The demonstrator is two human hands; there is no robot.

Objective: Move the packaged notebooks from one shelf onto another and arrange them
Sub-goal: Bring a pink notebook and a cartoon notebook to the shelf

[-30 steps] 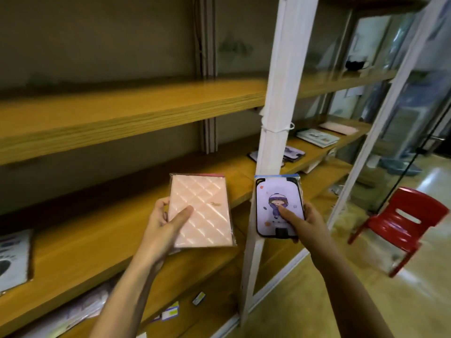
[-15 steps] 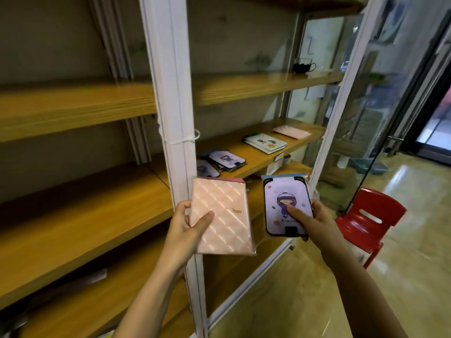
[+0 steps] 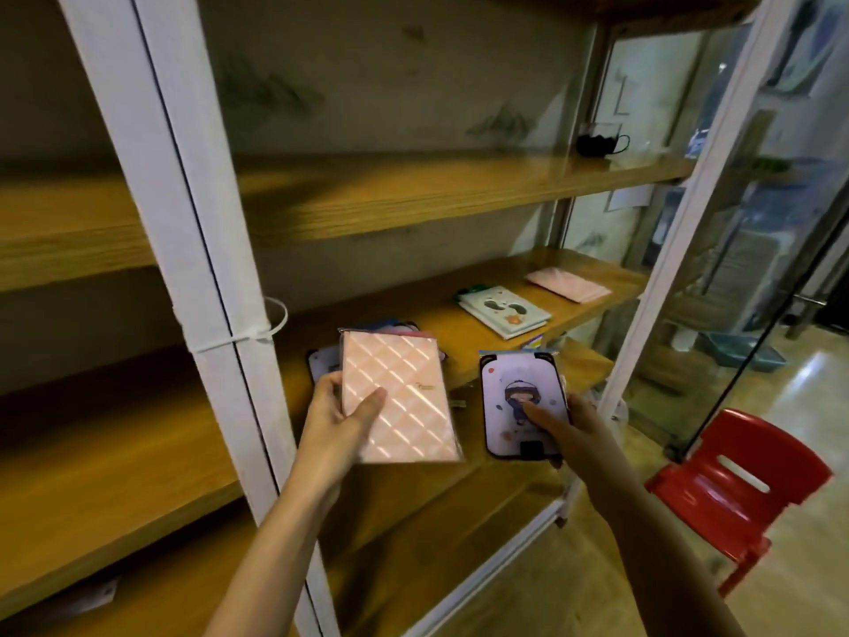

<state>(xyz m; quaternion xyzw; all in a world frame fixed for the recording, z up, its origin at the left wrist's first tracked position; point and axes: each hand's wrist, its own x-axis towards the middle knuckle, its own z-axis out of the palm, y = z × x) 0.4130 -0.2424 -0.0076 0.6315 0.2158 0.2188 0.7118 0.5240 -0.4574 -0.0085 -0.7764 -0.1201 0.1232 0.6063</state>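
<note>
My left hand (image 3: 337,418) grips a pink quilted packaged notebook (image 3: 404,402) by its left edge, thumb on the cover. My right hand (image 3: 567,427) holds a purple cartoon-girl notebook (image 3: 517,397) with a black border, thumb on its front. Both are held in front of the right bay's middle wooden shelf (image 3: 459,333). On that shelf lie a white-green notebook (image 3: 503,310), a pink packaged notebook (image 3: 567,285) at the far right, and dark-edged notebooks (image 3: 321,360) partly hidden behind the pink one in my hand.
A white upright post (image 3: 202,278) with a zip tie divides the shelving bays. A black cup (image 3: 597,140) stands on the upper shelf. A red plastic chair (image 3: 735,485) stands on the floor at the right, beside a glass partition (image 3: 758,268).
My view has swung right along the shelving; the white post has shifted left and the right bay's notebooks are closer. Both hands keep their notebooks and have moved toward that shelf.
</note>
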